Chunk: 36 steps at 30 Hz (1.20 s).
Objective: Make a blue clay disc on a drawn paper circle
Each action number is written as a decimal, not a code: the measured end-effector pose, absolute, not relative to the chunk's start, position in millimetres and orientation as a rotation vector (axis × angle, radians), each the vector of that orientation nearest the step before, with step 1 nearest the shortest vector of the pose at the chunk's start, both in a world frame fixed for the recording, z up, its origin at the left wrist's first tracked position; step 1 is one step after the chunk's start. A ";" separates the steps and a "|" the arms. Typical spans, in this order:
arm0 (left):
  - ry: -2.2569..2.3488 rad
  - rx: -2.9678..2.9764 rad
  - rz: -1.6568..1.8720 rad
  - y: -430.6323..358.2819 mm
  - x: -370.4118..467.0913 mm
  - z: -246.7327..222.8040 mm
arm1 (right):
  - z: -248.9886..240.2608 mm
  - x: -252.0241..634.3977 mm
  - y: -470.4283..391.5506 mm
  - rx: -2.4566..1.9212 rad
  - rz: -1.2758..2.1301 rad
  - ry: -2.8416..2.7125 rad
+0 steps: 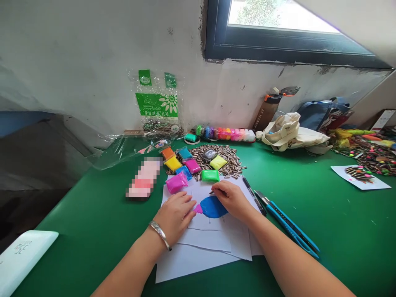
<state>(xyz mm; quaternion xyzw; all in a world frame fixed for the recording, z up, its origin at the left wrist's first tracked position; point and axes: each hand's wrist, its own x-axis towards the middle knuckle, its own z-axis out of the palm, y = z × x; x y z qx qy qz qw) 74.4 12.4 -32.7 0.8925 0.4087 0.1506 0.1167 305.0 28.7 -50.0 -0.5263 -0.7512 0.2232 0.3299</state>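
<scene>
A blue oval of flattened clay [213, 207] with a small pink clay piece [198, 208] at its left end lies on white paper [201, 239]. Thin drawn legs show below the oval. My left hand [177, 212] rests flat on the paper with fingers stretched out, its fingertips by the pink piece. Just above the blue clay, my right hand [227, 196] pinches a small dark pointed thing [211, 192], which looks like a sunflower seed. Behind the hands lies a pile of striped sunflower seeds [233, 159], partly under coloured clay packets [192, 166].
A black pen [253, 196] and a blue utility knife [287, 222] lie right of the paper. A pixelated pink object [144, 179] is at left. Along the wall stand a seed bag [157, 105], a bottle [267, 111] and a cloth bag [286, 132]. A seed-decorated card [360, 179] lies far right.
</scene>
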 end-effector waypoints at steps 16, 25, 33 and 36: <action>1.224 2.629 0.573 17.3 83.2 -48.3 | -49.2 304.3 28.7 -1.354 0.539 -1.987; 1.159 2.633 0.543 17.9 82.6 -45.6 | -51.6 304.7 29.6 -1.347 0.538 -1.987; 1.140 2.607 0.507 19.0 79.8 -44.0 | -49.3 304.2 28.6 -1.353 0.541 -1.975; 1.138 2.601 0.511 18.8 80.3 -43.9 | -49.5 304.4 28.6 -1.349 0.544 -1.976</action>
